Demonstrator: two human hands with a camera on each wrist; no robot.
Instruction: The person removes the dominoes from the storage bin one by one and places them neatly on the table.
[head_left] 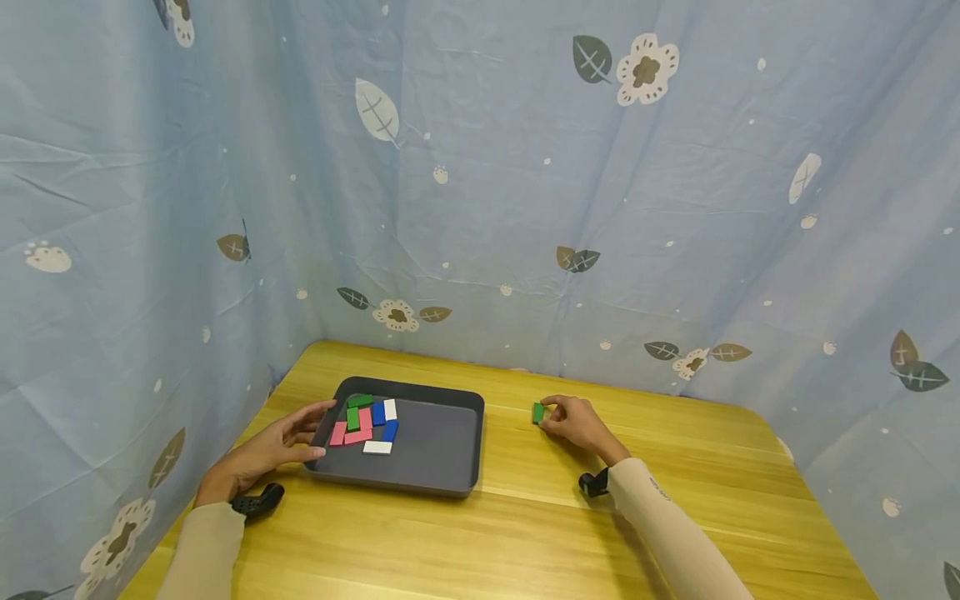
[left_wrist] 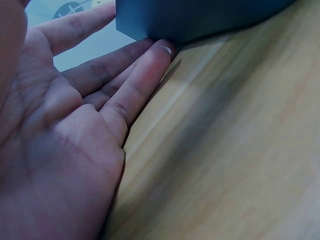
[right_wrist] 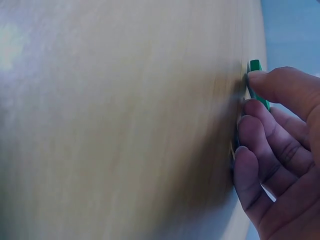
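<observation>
The tray [head_left: 438, 442] of blocks [head_left: 365, 418] stands on the table [head_left: 390, 542], left of another block [head_left: 537, 413].

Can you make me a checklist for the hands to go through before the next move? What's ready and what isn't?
1. Right hand pinches the green block: ok.
2. Left hand is at the tray's left side: ok.
3. Tray has bare space in its right half: ok.
4. Path from the held block to the tray has nothing standing on the table in between: ok.
5. Held block is over the tray: not ok, it's to the right of it.
6. Held block is lifted clear of the table: cannot tell.
</observation>
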